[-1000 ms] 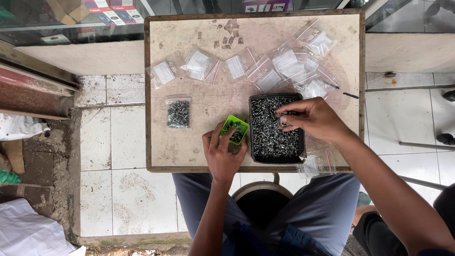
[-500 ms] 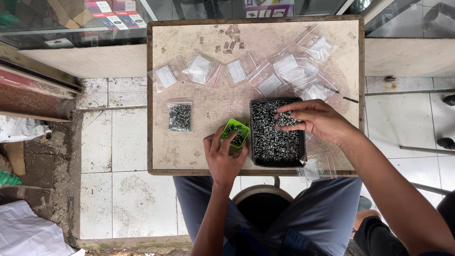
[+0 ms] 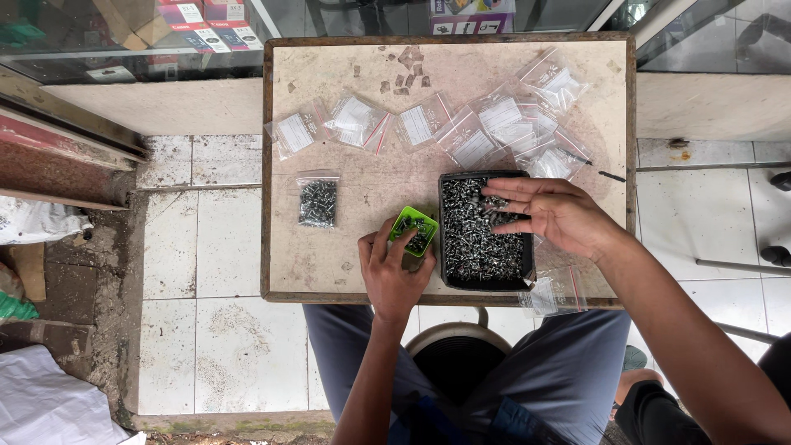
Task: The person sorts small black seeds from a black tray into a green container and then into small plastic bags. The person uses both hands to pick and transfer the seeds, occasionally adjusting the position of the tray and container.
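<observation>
Your left hand [image 3: 394, 272] grasps a small green plastic cup [image 3: 414, 231] beside the black rectangular screw tray [image 3: 483, 231]; your right hand [image 3: 554, 216] hovers released. One filled bag [image 3: 317, 200] lies left; empties remain.

The right hand [image 3: 560, 216] covers the three o'clock part of the black tray [image 3: 482, 231], hiding the screws beneath it. Single screws are too small to tell apart. What the left hand [image 3: 394, 276] grips inside the green tub [image 3: 414, 231] is unclear. The right forearm leaves the frame at four o'clock.
</observation>
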